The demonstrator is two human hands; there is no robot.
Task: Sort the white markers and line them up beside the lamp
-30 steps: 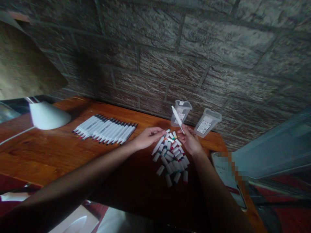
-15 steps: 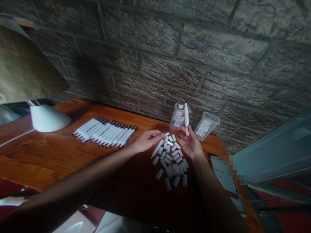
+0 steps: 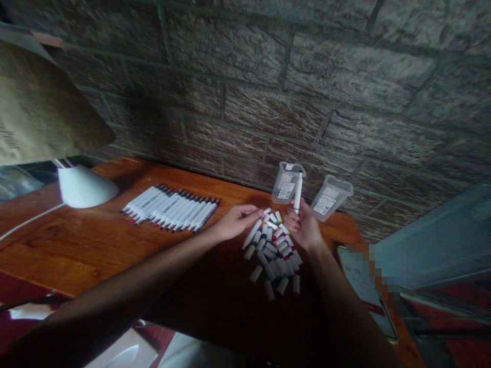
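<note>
My right hand [image 3: 307,227] has its fingers curled round a white marker [image 3: 298,193], which stands nearly upright. Left of it, my left hand [image 3: 240,221] hovers at the upper edge of a heap of white marker caps [image 3: 282,250] with coloured ends. Its thumb and fingers are pinched together close to one white cap [image 3: 267,210]; whether they grip it is unclear. Along the heap's left side lies a longer white marker [image 3: 252,234], slanted. Further left, several white markers [image 3: 172,207] with dark ends lie side by side in a row.
Two clear plastic containers [image 3: 333,191] with labels stand near the wall behind my right hand. A phone [image 3: 364,291] lies by the table's right edge. At the left stands a lamp with a white base [image 3: 86,186] and a cord. The brick wall [image 3: 245,112] rises behind the wooden table [image 3: 88,245].
My right hand has turned, its fingers now closed more round the marker, which has lowered slightly. The left hand stays by the caps. The whole view has shifted a little.
</note>
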